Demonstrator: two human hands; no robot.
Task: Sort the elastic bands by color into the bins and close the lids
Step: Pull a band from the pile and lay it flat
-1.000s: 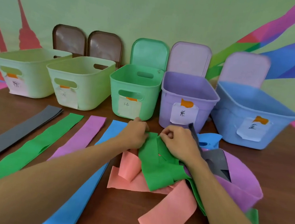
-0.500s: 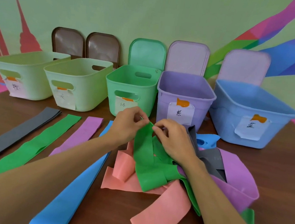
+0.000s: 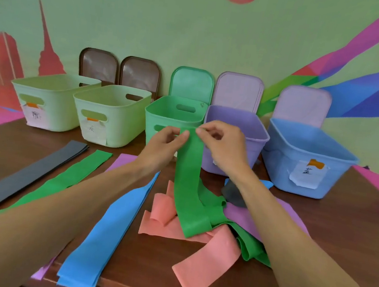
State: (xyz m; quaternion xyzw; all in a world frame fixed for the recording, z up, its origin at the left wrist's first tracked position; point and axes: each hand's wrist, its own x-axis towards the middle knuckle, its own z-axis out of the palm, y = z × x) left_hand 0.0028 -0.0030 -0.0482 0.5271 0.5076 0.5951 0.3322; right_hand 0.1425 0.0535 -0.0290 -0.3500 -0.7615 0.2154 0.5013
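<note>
Head view, single entry.

- Left hand [image 3: 163,142]: thumb and forefinger pinch the top left corner of a green band [image 3: 187,190]; other fingers curled.
- Right hand [image 3: 224,145]: thumb and forefinger pinch the top right corner of the same band; other fingers loosely curled.
- Green band: held upright in front of the green bin [image 3: 156,115] and purple bin [image 3: 260,130]. Its lower end trails into the tangled pile on the table [image 3: 353,223].
- Pile, between the forearms: salmon bands [image 3: 207,260], purple band [image 3: 241,219], grey band [image 3: 232,194], more green folds.
- Laid flat in separate rows, left side: grey strip [image 3: 24,175], green strip [image 3: 72,176], purple strip [image 3: 122,159] mostly under the left forearm, blue strip [image 3: 111,229].
- Bins along the wall, left to right: two pale green bins [image 3: 52,102] [image 3: 115,120], green, purple, blue bin [image 3: 300,161]. Paper labels on the fronts; writing too small to read.
- Lids, all standing open behind the bins: two brown lids [image 3: 99,65] [image 3: 141,73], green lid [image 3: 192,84], two lilac lids [image 3: 239,89] [image 3: 304,105].
</note>
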